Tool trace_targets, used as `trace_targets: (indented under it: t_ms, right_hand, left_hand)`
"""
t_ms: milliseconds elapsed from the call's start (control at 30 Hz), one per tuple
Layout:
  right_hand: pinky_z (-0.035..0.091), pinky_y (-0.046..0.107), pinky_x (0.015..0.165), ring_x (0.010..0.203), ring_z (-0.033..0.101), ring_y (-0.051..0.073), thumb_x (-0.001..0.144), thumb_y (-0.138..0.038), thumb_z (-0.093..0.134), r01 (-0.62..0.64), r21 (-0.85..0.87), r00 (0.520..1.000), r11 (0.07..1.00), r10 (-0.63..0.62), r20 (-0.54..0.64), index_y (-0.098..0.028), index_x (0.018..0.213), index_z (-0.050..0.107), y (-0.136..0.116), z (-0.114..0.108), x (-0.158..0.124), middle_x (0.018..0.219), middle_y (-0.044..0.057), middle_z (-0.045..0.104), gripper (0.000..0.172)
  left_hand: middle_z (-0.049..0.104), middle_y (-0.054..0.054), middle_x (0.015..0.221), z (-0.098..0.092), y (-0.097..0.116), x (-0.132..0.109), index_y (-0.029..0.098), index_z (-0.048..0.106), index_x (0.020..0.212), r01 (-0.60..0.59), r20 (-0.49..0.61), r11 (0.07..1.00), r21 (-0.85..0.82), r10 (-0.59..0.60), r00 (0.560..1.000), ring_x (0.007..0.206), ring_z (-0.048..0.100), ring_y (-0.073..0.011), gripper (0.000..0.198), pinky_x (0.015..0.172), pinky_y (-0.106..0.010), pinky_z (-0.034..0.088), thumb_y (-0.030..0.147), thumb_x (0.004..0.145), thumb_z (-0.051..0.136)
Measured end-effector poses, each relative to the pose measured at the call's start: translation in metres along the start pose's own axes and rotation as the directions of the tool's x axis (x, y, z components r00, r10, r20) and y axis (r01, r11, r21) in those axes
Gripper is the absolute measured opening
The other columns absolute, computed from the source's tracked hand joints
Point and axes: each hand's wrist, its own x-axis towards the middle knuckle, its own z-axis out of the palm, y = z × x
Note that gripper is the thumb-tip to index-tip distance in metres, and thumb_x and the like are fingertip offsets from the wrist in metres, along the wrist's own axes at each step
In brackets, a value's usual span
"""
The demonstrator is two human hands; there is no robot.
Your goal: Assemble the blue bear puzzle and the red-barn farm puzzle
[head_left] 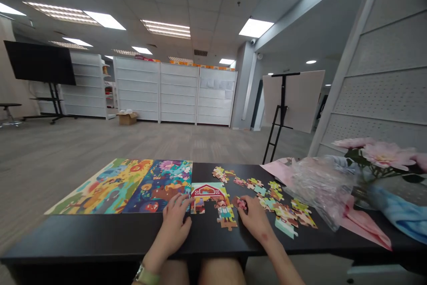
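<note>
A partly joined jigsaw puzzle (209,190) with a red barn and a small figure lies on the black table in front of me. My left hand (176,216) rests flat with its fingers spread, over the edge of the blue puzzle picture (170,182) and close to the barn section's left side. Just right of the joined part, my right hand (255,218) pinches a puzzle piece (240,203) with pink and brown on it. Loose puzzle pieces (283,211) are scattered and overlapping to the right of that hand.
A yellow animal puzzle picture (103,187) lies at the table's left. Crumpled clear plastic wrap (320,187), pink paper (363,222), a blue-white cloth (403,209) and pink flowers (383,154) crowd the right end. Beyond the black table (100,236) stands an easel (278,116).
</note>
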Motion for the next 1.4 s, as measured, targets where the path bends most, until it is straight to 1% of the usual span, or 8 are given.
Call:
trace_targets:
  t_ms: [133,367,633,800,900,1000,1167,1400]
  right_hand:
    - [0.045,0.033,0.084,0.096,0.062,0.025,0.082,-0.025,0.051,-0.01,0.087,1.0,0.996,0.009,0.008,-0.021,0.097,0.063,-0.003,-0.006,0.0,0.095,0.007,0.069,0.019]
    - [0.047,0.035,0.085,0.094,0.061,0.025,0.078,-0.02,0.051,-0.03,0.13,0.998,0.991,0.037,-0.049,-0.022,0.094,0.06,-0.007,-0.01,-0.003,0.095,0.007,0.065,0.019]
    - [0.047,0.03,0.09,0.102,0.062,0.022,0.08,-0.017,0.048,-0.006,0.16,0.997,0.987,0.018,-0.072,-0.02,0.107,0.062,-0.009,-0.01,-0.012,0.109,0.008,0.063,0.031]
    - [0.045,0.034,0.091,0.104,0.062,0.025,0.086,-0.015,0.042,-0.081,-0.059,0.994,0.995,0.076,-0.081,-0.02,0.107,0.067,-0.007,-0.011,-0.015,0.109,0.01,0.067,0.033]
    - [0.042,0.041,0.097,0.119,0.055,0.031,0.086,-0.014,0.041,-0.177,-0.231,0.982,0.957,0.158,-0.101,-0.021,0.111,0.07,-0.009,-0.008,-0.01,0.122,0.012,0.065,0.038]
    - [0.037,0.044,0.105,0.131,0.046,0.032,0.087,-0.017,0.043,-0.114,-0.239,0.993,0.964,0.113,-0.015,-0.021,0.122,0.067,-0.021,0.0,0.004,0.136,0.011,0.059,0.043]
    - [0.036,0.047,0.108,0.137,0.042,0.032,0.097,-0.035,0.034,-0.042,-0.129,0.989,0.991,0.059,0.133,-0.019,0.132,0.061,-0.042,0.015,0.025,0.144,0.012,0.054,0.047]
    - [0.028,0.047,0.117,0.138,0.042,0.03,0.099,-0.043,0.03,-0.08,-0.073,0.992,0.994,0.087,0.093,-0.013,0.136,0.057,-0.026,0.009,-0.006,0.143,0.013,0.054,0.056]
  left_hand:
    - [0.046,0.002,0.15,0.002,0.007,-0.003,0.036,0.057,0.132,-0.086,0.109,0.989,0.124,0.072,0.991,0.144,0.028,-0.0332,0.054,0.113,-0.057,0.021,0.018,0.082,0.048]
    - [0.051,0.002,0.147,0.005,0.002,0.0,0.038,0.054,0.136,-0.119,0.165,0.984,0.131,0.097,0.982,0.142,0.031,-0.031,0.053,0.113,-0.057,0.02,0.019,0.087,0.044]
    - [0.047,0.004,0.15,0.003,0.003,0.0,0.04,0.046,0.142,-0.143,0.221,0.98,0.137,0.11,0.969,0.139,0.038,-0.0241,0.058,0.114,-0.053,0.021,0.018,0.09,0.039]
    - [0.048,0.005,0.15,0.003,0.003,0.0,0.041,0.048,0.14,-0.137,0.226,0.98,0.143,0.102,0.969,0.14,0.038,-0.0234,0.055,0.116,-0.054,0.019,0.019,0.09,0.039]
    - [0.047,0.005,0.151,0.002,0.006,0.0,0.039,0.049,0.14,-0.138,0.23,0.98,0.14,0.104,0.968,0.14,0.038,-0.0232,0.057,0.116,-0.054,0.018,0.017,0.089,0.039]
    - [0.046,0.005,0.151,0.002,0.007,0.0,0.039,0.049,0.14,-0.128,0.238,0.982,0.137,0.093,0.967,0.141,0.037,-0.0231,0.058,0.116,-0.054,0.018,0.016,0.088,0.039]
    - [0.045,0.004,0.152,0.002,0.008,0.002,0.038,0.052,0.138,-0.112,0.267,0.984,0.137,0.072,0.961,0.142,0.036,-0.0238,0.057,0.117,-0.056,0.016,0.016,0.087,0.04]
    - [0.047,0.005,0.151,-0.001,0.008,0.002,0.041,0.05,0.139,-0.11,0.251,0.985,0.137,0.073,0.965,0.141,0.038,-0.0229,0.058,0.116,-0.054,0.02,0.018,0.087,0.041]
